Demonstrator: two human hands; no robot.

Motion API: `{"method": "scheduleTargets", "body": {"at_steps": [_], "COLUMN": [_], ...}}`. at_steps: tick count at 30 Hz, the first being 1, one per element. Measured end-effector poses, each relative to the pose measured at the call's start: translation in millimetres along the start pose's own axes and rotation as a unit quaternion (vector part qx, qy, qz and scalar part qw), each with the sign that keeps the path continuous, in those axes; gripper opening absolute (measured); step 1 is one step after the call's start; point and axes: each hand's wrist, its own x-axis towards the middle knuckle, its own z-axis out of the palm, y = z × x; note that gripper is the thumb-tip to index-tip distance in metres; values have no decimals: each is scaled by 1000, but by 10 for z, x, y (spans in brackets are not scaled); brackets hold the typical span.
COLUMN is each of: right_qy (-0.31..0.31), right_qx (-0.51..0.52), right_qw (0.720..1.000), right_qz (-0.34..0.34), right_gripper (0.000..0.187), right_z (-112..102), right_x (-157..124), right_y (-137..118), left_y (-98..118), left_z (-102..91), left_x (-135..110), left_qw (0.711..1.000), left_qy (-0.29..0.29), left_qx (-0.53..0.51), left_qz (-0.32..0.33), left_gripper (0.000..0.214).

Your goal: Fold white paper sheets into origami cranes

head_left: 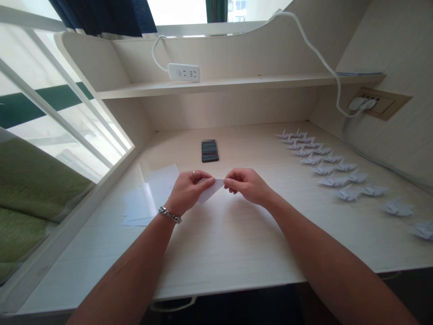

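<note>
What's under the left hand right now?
White paper sheets lie on the desk beneath the left hand, which pinches a folded paper with the right hand. The hand hides their right edge.

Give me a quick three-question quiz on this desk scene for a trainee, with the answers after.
1. True or false: the left hand and right hand both pinch the folded paper.
2. The loose paper sheets lie: A) to the hands' left, B) to their right, C) beyond them.
3. What white device sits on the shelf?
Key: 1 true. 2 A. 3 the power strip.
</note>
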Motion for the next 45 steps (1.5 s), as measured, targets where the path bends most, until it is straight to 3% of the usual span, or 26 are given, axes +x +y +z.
{"method": "scheduleTargets", "body": {"at_steps": [5,11,17,20,23,26,31,37,42,45], "right_qy": [12,2,106,151,136,102,87,4,-19,1], "right_qx": [-35,-40,113,142,119,95,103,88,133,133], "right_qw": [999,999,987,978,983,990,990,994,987,989], "right_qz": [11,-4,33,29,29,24,42,68,91,73], "right_gripper": [16,15,16,18,19,21,30,29,29,30], "right_z": [26,56,-242,-353,-317,-198,-34,42,30,43], "right_x": [-2,-3,39,52,52,46,39,32,21,18], "right_y": [33,46,40,48,47,32,19,55,41,46], "left_y": [-25,17,27,-5,-31,-44,-47,-57,-73,-54], "left_z": [47,102,-10,-36,12,99,169,130,125,140], "left_x": [-6,-28,3,25,34,24,9,22,23,14], "left_qw": [997,992,995,997,999,999,997,996,992,992], "left_qy": [-74,-83,-101,-71,-32,-43,-61,-28,-27,-32], "left_qx": [34,97,21,9,8,3,-43,-74,-106,-108], "left_qz": [8,24,-5,-14,2,13,-24,-51,-56,-52], "left_gripper": [25,19,13,15,20,27,30,31,29,29]}}
